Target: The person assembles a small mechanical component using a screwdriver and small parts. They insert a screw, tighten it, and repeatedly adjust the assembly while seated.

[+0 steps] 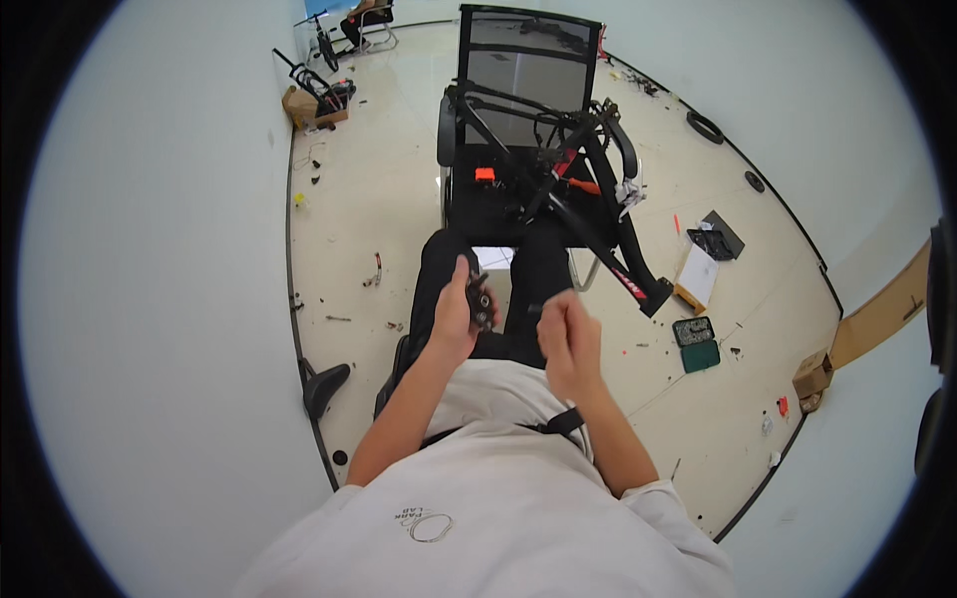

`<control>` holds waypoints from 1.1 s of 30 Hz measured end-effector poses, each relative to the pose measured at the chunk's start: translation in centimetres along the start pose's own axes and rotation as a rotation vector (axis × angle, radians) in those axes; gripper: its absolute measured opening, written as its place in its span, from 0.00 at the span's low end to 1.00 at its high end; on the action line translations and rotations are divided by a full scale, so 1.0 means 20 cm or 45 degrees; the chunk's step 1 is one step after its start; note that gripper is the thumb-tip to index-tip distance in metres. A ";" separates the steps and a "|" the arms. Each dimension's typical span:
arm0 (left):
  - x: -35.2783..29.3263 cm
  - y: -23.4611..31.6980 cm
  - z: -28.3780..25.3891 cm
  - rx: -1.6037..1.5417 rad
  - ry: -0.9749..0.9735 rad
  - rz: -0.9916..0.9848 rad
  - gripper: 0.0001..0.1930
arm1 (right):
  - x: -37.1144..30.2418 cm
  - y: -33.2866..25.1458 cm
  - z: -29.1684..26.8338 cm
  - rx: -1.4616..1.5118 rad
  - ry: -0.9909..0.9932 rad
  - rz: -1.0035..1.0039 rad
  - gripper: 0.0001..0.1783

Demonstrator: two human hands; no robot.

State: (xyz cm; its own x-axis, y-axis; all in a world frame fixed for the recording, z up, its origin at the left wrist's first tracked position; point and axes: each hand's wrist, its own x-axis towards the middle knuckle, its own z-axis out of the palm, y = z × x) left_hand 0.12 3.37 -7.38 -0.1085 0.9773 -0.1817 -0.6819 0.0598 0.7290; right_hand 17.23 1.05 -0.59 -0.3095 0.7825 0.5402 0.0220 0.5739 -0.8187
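Above my lap, my left hand [457,317] is closed around a small black metal part [481,302] with round silver spots, perhaps a bicycle component; its exact kind I cannot make out. To its right my right hand [570,344] is curled in a pinch. A short dark tip [536,309] sticks out from its fingers on the left, and the rest is hidden in the grip. The two hands are apart. In front of my knees a black bicycle frame [570,211] with red marks leans across a black mesh office chair [528,70].
An orange box-like thing [484,174] lies on the chair seat. A bicycle saddle [324,389] rests by the left wall. On the right floor are an open green tool case [701,356], a white-topped box [697,276], a cardboard box [812,374] and a tire [705,127]. Another person [367,20] sits far back.
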 end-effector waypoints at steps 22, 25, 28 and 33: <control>-0.15 0.07 0.19 0.043 -0.079 -0.137 0.19 | 0.05 0.11 -0.08 -0.597 -0.625 -0.393 0.05; -0.15 -0.02 0.21 0.018 0.086 -0.011 0.19 | 0.04 0.16 -0.07 -0.625 -0.621 -0.486 0.04; -0.17 -0.09 0.21 -0.159 0.300 0.090 0.20 | -0.04 0.23 0.00 -0.523 -0.548 -0.501 0.06; -0.16 -0.13 0.18 -0.198 0.293 0.098 0.18 | -0.11 0.23 0.01 -0.687 -0.640 -0.383 0.05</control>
State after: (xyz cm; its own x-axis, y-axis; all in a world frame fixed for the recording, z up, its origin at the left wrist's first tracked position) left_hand 4.78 0.92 -6.28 -0.3137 0.9049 -0.2876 -0.7659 -0.0621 0.6400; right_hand 17.79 1.92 -5.47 -0.7641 0.4466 0.4655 0.2871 0.8816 -0.3745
